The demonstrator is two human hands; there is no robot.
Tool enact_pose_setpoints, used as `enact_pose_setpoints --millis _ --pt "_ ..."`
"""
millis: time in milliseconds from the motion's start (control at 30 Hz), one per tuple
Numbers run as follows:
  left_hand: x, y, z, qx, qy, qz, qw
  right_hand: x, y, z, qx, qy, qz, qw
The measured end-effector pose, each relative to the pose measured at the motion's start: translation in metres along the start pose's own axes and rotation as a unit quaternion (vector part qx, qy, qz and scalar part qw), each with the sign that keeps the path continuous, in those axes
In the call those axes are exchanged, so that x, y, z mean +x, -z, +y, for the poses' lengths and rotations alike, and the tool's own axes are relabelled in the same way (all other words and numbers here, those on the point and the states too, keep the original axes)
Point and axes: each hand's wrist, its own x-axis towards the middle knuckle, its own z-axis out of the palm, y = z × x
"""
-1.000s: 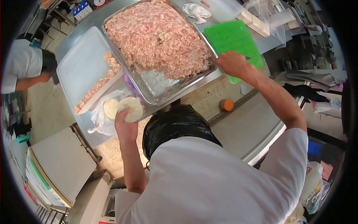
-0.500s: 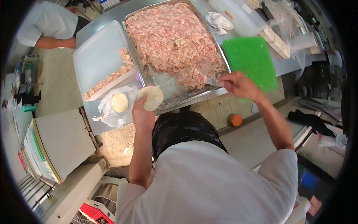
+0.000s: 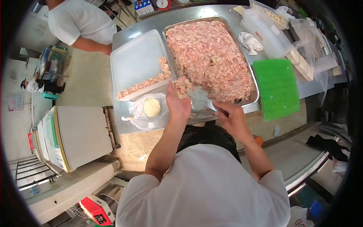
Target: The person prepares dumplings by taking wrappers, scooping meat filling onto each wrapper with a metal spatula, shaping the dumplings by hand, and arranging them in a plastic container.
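My left hand [image 3: 179, 104] holds a round wrapper [image 3: 184, 96] topped with a lump of meat filling [image 3: 182, 86], near the lower left corner of the metal tray [image 3: 256, 97]. Closed fingers of my right hand [image 3: 229, 112] grip a flat spatula [image 3: 207, 104] whose blade points at the wrapper. Ground meat [image 3: 211, 53] fills most of the tray, with bare metal at the near left. To the left, a row of small dumplings [image 3: 141, 84] lines the near and right sides of a white plastic tray [image 3: 138, 58]. A stack of round wrappers [image 3: 152, 107] lies on a plastic bag [image 3: 137, 113].
A green lid [image 3: 276, 89] lies right of the metal tray. Behind it are a white cloth [image 3: 250, 42] and a clear plastic container [image 3: 266, 32]. Another person [image 3: 81, 26] stands at the table's far left. An orange round object [image 3: 258, 141] is below the table's edge.
A lump of meat now sits on the wrapper in my left hand. My right hand has moved left from the tray's right side with the spatula. The camera view has shifted.
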Motion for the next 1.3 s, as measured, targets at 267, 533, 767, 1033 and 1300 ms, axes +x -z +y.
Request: enact_pose_setpoints --millis 267,533,767,1033,1300 --pt "0.01 0.008 0.036 0.026 0.003 -0.011 1.0 0.018 -0.033 -0.01 -0.007 0.01 -0.01 1.0" --pt "0.009 0.008 0.048 0.03 0.047 0.035 0.998 0.022 -0.043 -0.02 -0.036 -0.021 -0.009 0.999" --pt "0.036 0.045 0.047 -0.029 0.078 -0.027 0.996 0.017 -0.025 -0.02 -0.059 0.049 0.045 0.996" --pt "0.017 0.029 0.056 -0.008 0.08 0.019 0.997 0.048 0.007 0.006 -0.338 -0.118 0.016 0.934" --pt "0.012 0.05 0.058 -0.001 0.112 -0.03 0.993 0.103 -0.014 0.005 -0.36 -0.106 -0.014 0.927"
